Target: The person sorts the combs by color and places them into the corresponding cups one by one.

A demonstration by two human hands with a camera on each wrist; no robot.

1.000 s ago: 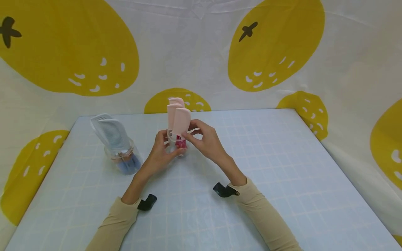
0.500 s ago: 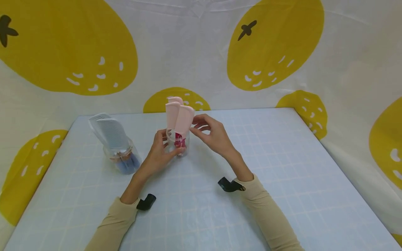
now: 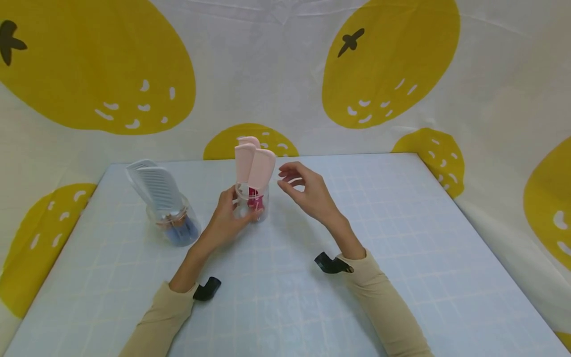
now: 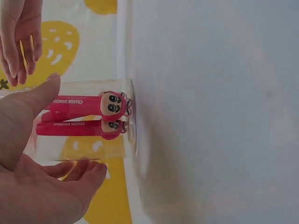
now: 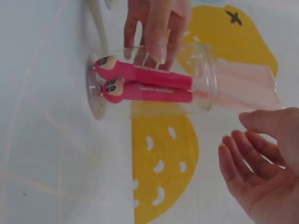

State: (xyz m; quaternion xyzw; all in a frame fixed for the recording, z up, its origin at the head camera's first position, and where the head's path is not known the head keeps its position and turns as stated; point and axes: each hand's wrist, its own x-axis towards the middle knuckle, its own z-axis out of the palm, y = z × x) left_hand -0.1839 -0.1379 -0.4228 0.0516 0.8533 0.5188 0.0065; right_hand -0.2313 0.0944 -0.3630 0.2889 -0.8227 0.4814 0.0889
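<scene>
My left hand (image 3: 226, 223) is wrapped around a clear jar (image 5: 208, 88), thumb on the near side and fingers on the far side. Several pale pink combs (image 3: 262, 168) stand in it, their broad ends fanned above the rim. Through the wall show their deep pink handles (image 4: 77, 106), tipped with small cartoon heads near the jar's bottom. Just right of the combs my right hand (image 3: 312, 193) hangs in the air with loosely bent fingers and holds nothing. In the right wrist view its fingers (image 5: 238, 158) are apart from the combs.
Left of my left hand, a second clear jar (image 3: 182, 230) with blue handles inside holds light blue combs (image 3: 159, 188) leaning left. Both jars stand on a table with a pale blue checked cover (image 3: 276, 307). A white cloth with yellow fruit shapes (image 3: 285, 74) hangs behind.
My right hand has let go of the front pink comb and drawn back to the right. That comb now leans further right in the jar. The left hand keeps its grip.
</scene>
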